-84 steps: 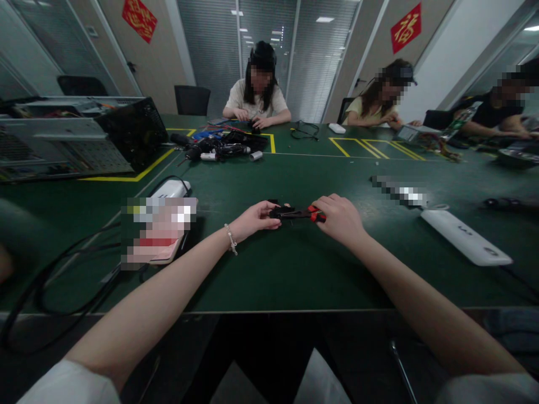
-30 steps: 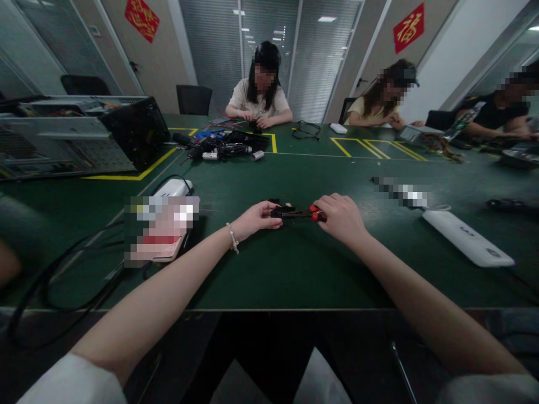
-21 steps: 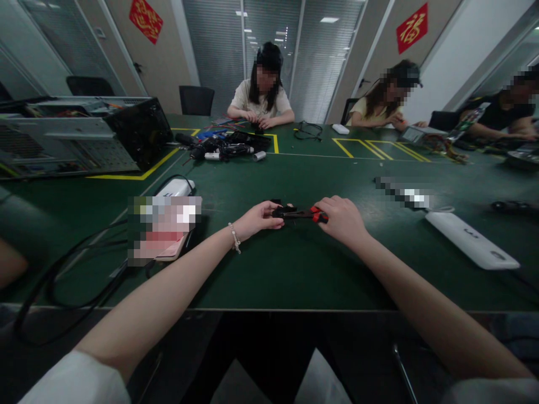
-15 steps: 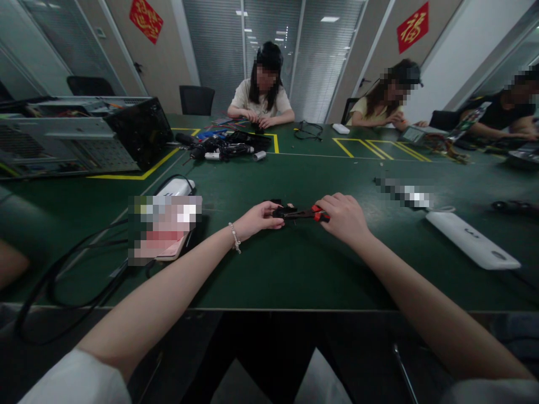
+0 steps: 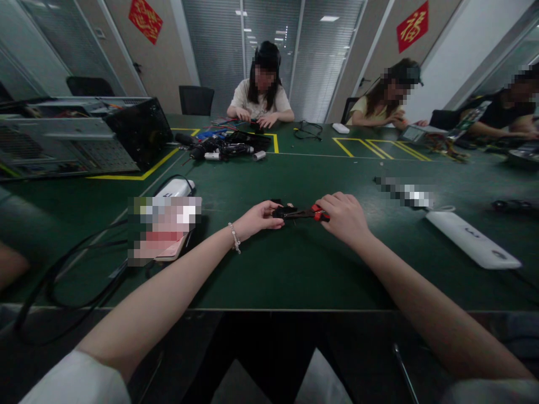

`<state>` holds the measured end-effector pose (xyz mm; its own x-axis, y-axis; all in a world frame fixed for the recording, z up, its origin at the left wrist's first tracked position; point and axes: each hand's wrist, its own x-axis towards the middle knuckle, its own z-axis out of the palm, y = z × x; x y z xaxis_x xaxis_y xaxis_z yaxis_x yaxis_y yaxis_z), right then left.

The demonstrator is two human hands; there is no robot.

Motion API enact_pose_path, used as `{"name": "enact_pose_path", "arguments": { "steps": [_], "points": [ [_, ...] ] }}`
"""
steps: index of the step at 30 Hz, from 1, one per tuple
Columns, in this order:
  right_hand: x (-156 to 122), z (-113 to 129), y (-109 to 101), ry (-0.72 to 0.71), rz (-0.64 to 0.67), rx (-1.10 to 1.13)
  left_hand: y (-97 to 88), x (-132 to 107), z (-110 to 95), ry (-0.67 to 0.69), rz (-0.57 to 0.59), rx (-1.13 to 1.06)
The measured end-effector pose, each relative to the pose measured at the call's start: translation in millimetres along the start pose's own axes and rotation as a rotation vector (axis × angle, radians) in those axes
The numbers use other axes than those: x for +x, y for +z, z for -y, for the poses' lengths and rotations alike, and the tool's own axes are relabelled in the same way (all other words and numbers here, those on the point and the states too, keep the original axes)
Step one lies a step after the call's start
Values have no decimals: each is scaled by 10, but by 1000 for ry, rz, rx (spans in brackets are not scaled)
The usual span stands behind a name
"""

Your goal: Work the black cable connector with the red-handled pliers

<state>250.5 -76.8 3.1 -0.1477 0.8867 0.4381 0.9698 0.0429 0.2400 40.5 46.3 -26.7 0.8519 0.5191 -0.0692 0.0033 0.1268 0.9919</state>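
Observation:
Both my hands meet at the middle of the green table [image 5: 278, 269]. My left hand [image 5: 257, 219] pinches a small black part [image 5: 281, 212] between thumb and fingers. My right hand [image 5: 344, 216] is closed round the red handles of a pair of pliers [image 5: 316, 213], whose dark jaws reach left to the black part. Whether the jaws bite the part is too small to tell. A bead bracelet [image 5: 234, 240] sits on my left wrist.
A white power strip [image 5: 471, 240] lies at the right, another [image 5: 174, 188] at the left with black cables [image 5: 63, 269]. An open computer case [image 5: 76, 134] stands far left. A heap of tools [image 5: 223, 147] lies further back. Three other people sit at the far side.
My hands have kept their grip and barely moved. The view has shifted slightly; my right hand sits a little higher on the pliers handles.

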Motion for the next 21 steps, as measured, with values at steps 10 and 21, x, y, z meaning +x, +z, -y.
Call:
{"name": "enact_pose_path", "arguments": {
  "steps": [10, 21],
  "points": [
    [-3, 5, 71, 33, 35, 67, -19, -9, -7, 9, 8, -8],
    [3, 1, 7, 9, 9, 7, 0, -11, -18, -8, -9, -17]
  ]
}}
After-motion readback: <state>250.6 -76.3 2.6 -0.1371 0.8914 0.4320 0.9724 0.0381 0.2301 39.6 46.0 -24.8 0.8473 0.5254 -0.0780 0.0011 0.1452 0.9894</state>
